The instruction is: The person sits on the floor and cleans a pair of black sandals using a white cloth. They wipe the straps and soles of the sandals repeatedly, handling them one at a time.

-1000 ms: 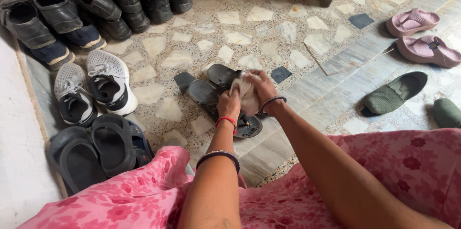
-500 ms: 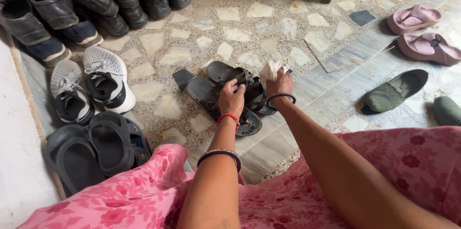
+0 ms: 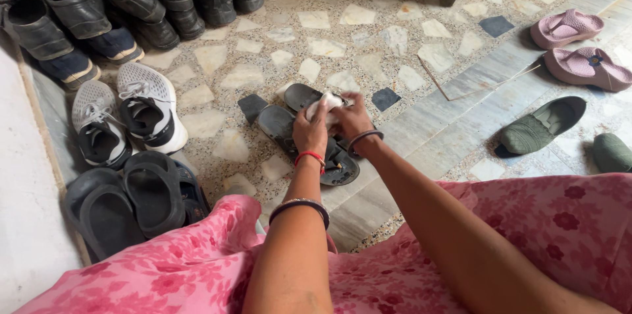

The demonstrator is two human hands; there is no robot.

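A pair of dark grey sandals lies on the stone floor in front of me. My left hand rests on the nearer sandal and holds it down. My right hand presses a small white cloth onto the farther sandal. Both wrists wear bangles, and the left also has a red thread. My pink flowered dress fills the bottom of the view.
Left of the sandals stand white-and-grey sneakers and black clogs. Black leather shoes line the back wall. Pink slippers and green slip-on shoes lie at the right.
My right hand with the cloth has moved back and forth over the sandals, now pressing at the farther one. My left hand has stayed on the nearer sandal.
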